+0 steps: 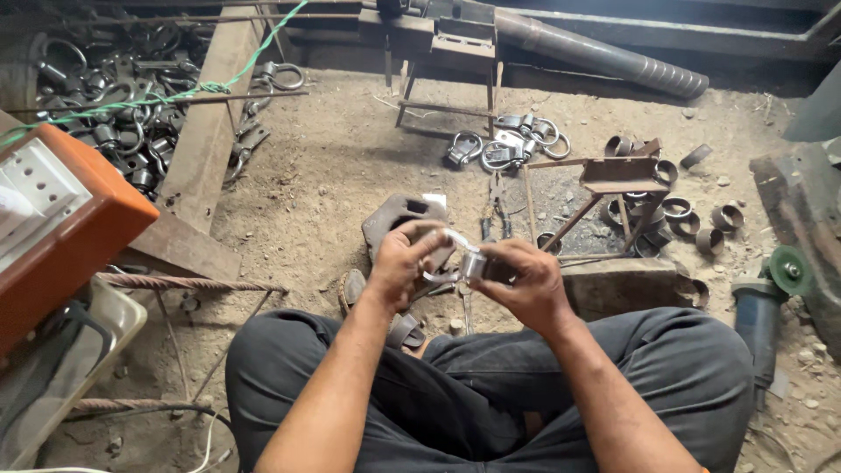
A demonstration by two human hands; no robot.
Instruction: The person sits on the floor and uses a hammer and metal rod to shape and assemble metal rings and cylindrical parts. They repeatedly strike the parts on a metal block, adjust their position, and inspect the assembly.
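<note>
Left hand [401, 256]: thumb + fingers pinched shut on the curved bow end of a small metal shackle [466, 260]. Right hand [523, 282]: fingers curled tight round its stubby cylindrical end, thumb on top. Piece sits between both hands, above the crossed legs, over the dirt floor [324, 166].

Handling, by the look: bare steel, rigid, dense for its size, smooth so prob. a bit slippery; not fragile. Best grip seems to be the barrel end w/ one hand, the bow w/ the other, as now.

Long axis runs roughly left–right across the view, barrel toward the right hand, bow toward the left, slightly tilted up at left. Exact facing of the opening: can't tell, fingers cover it.

Further out: steel block [624, 285] just beyond the right hand, welded angle-iron stand [613, 175] behind it, short steel rings [679, 210] around that. More finished shackles [504, 144] near a small metal stool [460, 52]. Angle grinder [764, 307] at far right. Big shackle heap [114, 105] top left, orange box [61, 228] at left.
</note>
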